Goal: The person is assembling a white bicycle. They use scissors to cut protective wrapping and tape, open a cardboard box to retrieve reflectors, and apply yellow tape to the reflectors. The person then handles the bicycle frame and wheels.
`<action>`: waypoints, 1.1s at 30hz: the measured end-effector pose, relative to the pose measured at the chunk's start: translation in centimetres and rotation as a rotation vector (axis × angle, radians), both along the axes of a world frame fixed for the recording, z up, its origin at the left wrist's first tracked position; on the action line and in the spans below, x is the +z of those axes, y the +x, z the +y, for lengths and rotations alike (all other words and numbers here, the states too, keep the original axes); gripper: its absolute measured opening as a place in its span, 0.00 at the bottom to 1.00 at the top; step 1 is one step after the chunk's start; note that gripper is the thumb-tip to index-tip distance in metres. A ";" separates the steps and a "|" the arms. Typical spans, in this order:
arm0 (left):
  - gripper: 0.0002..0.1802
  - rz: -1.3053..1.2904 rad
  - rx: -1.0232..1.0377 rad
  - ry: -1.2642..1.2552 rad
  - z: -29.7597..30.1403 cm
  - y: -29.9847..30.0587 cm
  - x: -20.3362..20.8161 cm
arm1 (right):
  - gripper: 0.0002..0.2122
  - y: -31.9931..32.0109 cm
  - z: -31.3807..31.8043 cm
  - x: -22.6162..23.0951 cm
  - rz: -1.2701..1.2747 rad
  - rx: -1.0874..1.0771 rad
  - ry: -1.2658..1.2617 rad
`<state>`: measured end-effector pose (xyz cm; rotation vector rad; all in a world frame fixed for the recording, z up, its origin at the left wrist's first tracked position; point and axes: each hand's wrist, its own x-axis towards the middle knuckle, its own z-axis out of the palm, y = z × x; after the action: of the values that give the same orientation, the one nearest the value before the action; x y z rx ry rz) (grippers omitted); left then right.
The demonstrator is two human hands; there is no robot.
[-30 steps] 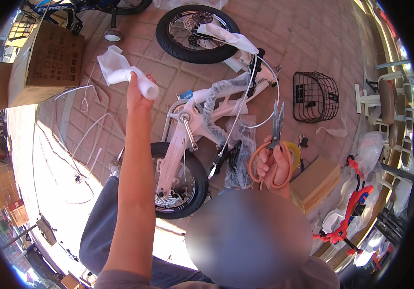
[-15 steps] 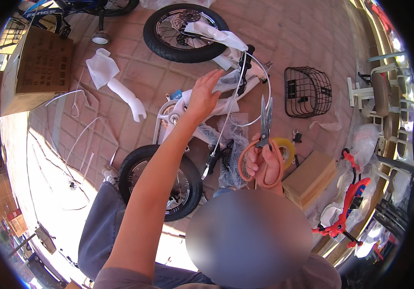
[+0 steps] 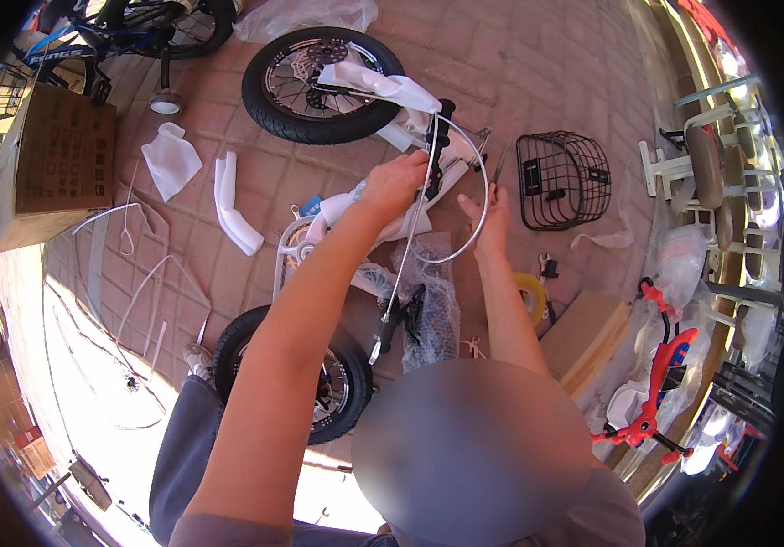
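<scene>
A partly wrapped white bicycle (image 3: 323, 219) lies on the paving, with one black-tyred wheel (image 3: 259, 108) at the far end and another near my leg. My left hand (image 3: 396, 187) is closed at the frame, its curled fingers on the clear plastic wrap around a tube. Beyond the fingers of my right hand (image 3: 492, 219) the dark blades of scissors (image 3: 498, 167) stick out, low over the floor. That hand covers the handles, so the grip shows only in part. A pale cable (image 3: 486, 187) loops between both hands.
A black wire basket (image 3: 563, 182) stands to the right. Nearer are a yellow tape roll (image 3: 530, 296) and a long cardboard box (image 3: 585, 337). Foam sleeves (image 3: 230, 205) and loose straps lie left, beside a big carton (image 3: 63, 159). A blue bicycle (image 3: 118, 41) stands far left.
My right hand has reached forward and down with the scissors, from near my body to beside the frame. My left hand has lowered and its fingers have curled in. The whole view has shifted slightly.
</scene>
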<state>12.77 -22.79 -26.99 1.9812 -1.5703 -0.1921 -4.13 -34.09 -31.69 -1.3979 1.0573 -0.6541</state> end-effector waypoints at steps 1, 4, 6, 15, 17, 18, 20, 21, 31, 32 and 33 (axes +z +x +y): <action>0.08 0.076 -0.010 0.019 0.5 0.0 -0.3 | 0.22 1.4 0.0 -0.3 -0.041 0.024 0.032; 0.09 0.248 -0.025 0.083 1.2 0.3 -0.5 | 0.23 5.9 0.7 0.6 -0.129 0.072 0.022; 0.09 0.291 -0.007 0.151 1.6 0.4 0.4 | 0.24 7.6 0.8 1.1 -0.138 0.082 -0.106; 0.07 -0.241 0.200 0.513 0.7 -0.6 0.9 | 0.38 9.7 1.8 2.3 0.446 0.088 -0.204; 0.05 -0.235 0.221 0.458 1.1 -1.1 0.3 | 0.38 10.1 2.2 1.9 0.515 0.075 -0.172; 0.05 -0.231 0.231 0.430 1.2 -1.2 0.1 | 0.38 10.3 2.4 1.8 0.549 0.069 -0.156; 0.05 -0.204 0.254 0.515 1.3 -1.2 0.0 | 0.38 10.4 2.3 1.0 0.498 0.039 -0.202; 0.05 -0.190 0.265 0.558 1.4 -1.2 0.0 | 0.38 10.3 2.3 0.7 0.472 0.025 -0.225; 0.13 0.820 0.367 0.281 7.8 3.4 7.9 | 0.37 12.0 3.6 0.5 0.384 -0.075 -0.298; 0.14 1.007 0.433 0.238 10.2 3.7 9.1 | 0.37 12.0 3.8 0.7 0.386 -0.074 -0.267; 0.13 1.241 0.405 0.111 12.3 3.6 11.1 | 0.38 11.9 3.3 -0.3 0.406 -0.089 -0.337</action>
<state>16.36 -10.45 -15.89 1.5990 -0.3599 -1.0926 7.74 -30.78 -31.99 -1.8357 1.3796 -0.6488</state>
